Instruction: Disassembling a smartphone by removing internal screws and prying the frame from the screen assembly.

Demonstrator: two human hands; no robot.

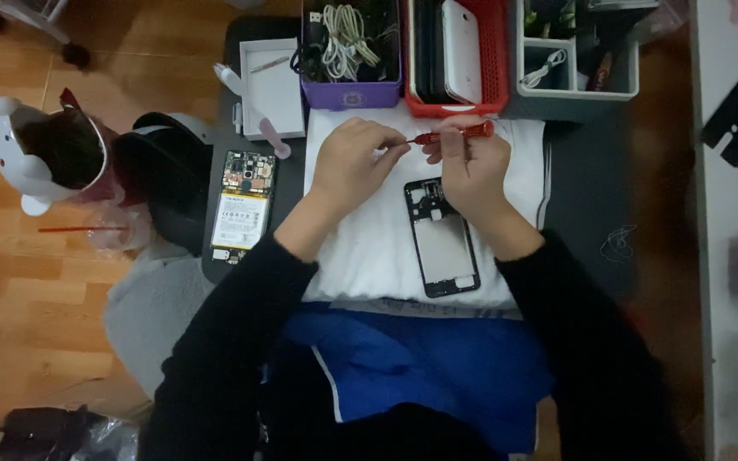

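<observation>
Bench [587,183]: dark work surface under everything, wooden floor on its left side.
Cloth [369,243]: white, spread over the middle of the bench; both hands work above it.
Red basket [497,60]: at the far edge of the bench, holding a white phone-shaped slab upright; a purple basket [352,90] of coiled white cables stands just to its left, a grey organiser tray [578,81] just to its right.
White box [273,90]: open and shallow, left of the purple basket.
Opened phone [243,205]: lies flat on the bench left of the cloth, circuit board and white-labelled battery facing up.
Phone frame [442,243]: black, hollow in the middle, lying flat on the cloth, its far end partly under the right hand.
Right hand [471,171]: closed around the red handle of the screwdriver, which lies roughly level above the far end of the frame.
Left hand [352,162]: thumb and forefinger pinched together at the metal tip of the screwdriver, other fingers curled; whether anything small sits in the pinch cannot be told.
Screwdriver [459,132]: red handle, thin shaft pointing left, spanning the gap between the hands near the far edge of the cloth.
</observation>
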